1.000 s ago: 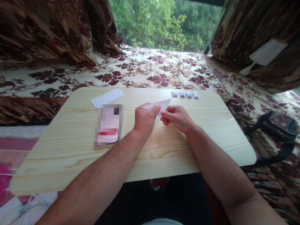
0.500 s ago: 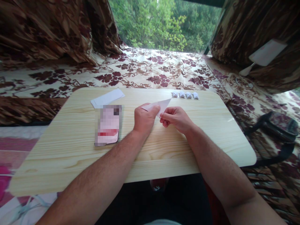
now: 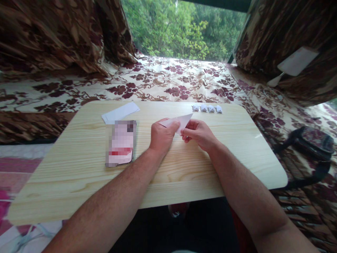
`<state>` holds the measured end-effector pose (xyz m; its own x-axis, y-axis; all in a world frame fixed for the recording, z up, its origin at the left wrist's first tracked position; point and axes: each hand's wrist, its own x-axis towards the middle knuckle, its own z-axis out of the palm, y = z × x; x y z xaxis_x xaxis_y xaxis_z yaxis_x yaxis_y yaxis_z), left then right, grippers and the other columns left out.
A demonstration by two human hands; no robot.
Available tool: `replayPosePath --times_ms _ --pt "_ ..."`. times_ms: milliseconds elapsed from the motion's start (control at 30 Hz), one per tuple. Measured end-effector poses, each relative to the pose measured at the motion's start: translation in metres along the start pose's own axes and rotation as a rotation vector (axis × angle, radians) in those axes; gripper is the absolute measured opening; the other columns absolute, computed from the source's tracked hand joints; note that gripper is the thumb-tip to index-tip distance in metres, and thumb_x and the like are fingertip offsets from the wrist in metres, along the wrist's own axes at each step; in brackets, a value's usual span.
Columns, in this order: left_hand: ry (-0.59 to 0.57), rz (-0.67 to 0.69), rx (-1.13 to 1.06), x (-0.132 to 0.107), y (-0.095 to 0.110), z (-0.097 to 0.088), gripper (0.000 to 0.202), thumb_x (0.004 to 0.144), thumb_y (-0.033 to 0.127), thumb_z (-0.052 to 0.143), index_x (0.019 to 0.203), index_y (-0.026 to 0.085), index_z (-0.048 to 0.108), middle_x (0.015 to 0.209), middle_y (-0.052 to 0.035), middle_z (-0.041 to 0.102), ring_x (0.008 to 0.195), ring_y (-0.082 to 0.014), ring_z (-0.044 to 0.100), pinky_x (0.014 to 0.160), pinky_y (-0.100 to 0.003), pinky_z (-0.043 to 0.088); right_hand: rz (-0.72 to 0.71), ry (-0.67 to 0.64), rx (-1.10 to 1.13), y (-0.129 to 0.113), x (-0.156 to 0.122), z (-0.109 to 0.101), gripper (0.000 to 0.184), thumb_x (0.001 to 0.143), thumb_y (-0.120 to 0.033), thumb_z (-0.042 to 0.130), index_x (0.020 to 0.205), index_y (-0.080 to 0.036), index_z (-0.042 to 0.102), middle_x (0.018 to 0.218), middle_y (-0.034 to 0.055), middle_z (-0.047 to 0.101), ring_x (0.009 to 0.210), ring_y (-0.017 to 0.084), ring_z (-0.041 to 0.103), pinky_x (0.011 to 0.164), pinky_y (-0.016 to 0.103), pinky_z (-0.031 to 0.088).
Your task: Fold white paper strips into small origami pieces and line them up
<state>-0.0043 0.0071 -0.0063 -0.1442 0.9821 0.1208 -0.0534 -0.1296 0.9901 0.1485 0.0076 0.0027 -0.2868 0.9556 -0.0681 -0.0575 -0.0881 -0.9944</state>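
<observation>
A white sheet of paper, folded into a triangle [image 3: 185, 120], is held above the middle of the table. My left hand [image 3: 163, 133] grips its left side, the thumb lying across the top of the paper. At the lower right edge, my right hand [image 3: 198, 133] pinches the paper between thumb and fingers. One pointed corner sticks up to the right between the hands. The underside of the paper and some fingertips are hidden. Beyond my right hand, several small folded white paper pieces [image 3: 207, 109] stand in a row.
The light wood table [image 3: 79, 154] has rounded corners. A pixelated pink phone [image 3: 122, 144] lies on its left part, with white paper strips [image 3: 121, 112] behind it. A white lamp [image 3: 297, 61] stands at the right near the curtain, and a dark chair-like frame [image 3: 310, 151] sits beside the table.
Both hands keep hold of the folded paper. My right fingers have shifted very slightly along its edge. The whole view has tilted a little; the things on the table stay in place.
</observation>
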Motion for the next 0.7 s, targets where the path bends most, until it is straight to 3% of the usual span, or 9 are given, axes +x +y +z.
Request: replayPosePath --times_ms 100,200,333,700 --pt "-0.093 0.001 0.064 -0.002 0.006 -0.001 0.025 0.072 0.034 0.074 0.062 0.015 0.061 0.054 0.0031 0.053 0.050 -0.0089 0.044 0.047 -0.023 0.032 -0.070 0.134 0.076 -0.002 0.001 -0.006 0.034 0.068 -0.036 0.081 0.094 -0.020 0.066 0.075 -0.0019 0.067 0.061 0.012 0.063 0.051 0.023 0.053" --pt "-0.158 -0.019 0.109 -0.005 0.010 0.000 0.028 0.071 0.035 0.075 0.058 0.015 0.059 0.052 0.0030 0.051 0.048 -0.0085 0.041 0.046 -0.023 0.029 -0.103 0.201 0.050 -0.004 0.002 -0.011 0.030 0.068 -0.038 0.081 0.086 -0.019 0.067 0.073 -0.0022 0.066 0.060 0.012 0.061 0.053 0.023 0.054" --pt "-0.194 -0.035 0.104 -0.007 0.012 0.001 0.028 0.070 0.037 0.075 0.059 0.015 0.061 0.052 0.0027 0.051 0.048 -0.0086 0.040 0.046 -0.023 0.027 -0.129 0.207 -0.011 -0.005 0.001 -0.012 0.026 0.069 -0.038 0.080 0.074 -0.018 0.065 0.066 -0.0020 0.065 0.058 0.011 0.059 0.053 0.023 0.052" --pt "-0.202 -0.018 0.140 -0.008 0.013 0.000 0.034 0.072 0.039 0.075 0.056 0.016 0.056 0.050 0.0031 0.049 0.047 -0.0085 0.038 0.046 -0.024 0.026 -0.176 0.204 -0.064 -0.005 0.001 -0.011 0.024 0.071 -0.038 0.078 0.074 -0.019 0.064 0.065 -0.0024 0.064 0.058 0.011 0.058 0.055 0.024 0.050"
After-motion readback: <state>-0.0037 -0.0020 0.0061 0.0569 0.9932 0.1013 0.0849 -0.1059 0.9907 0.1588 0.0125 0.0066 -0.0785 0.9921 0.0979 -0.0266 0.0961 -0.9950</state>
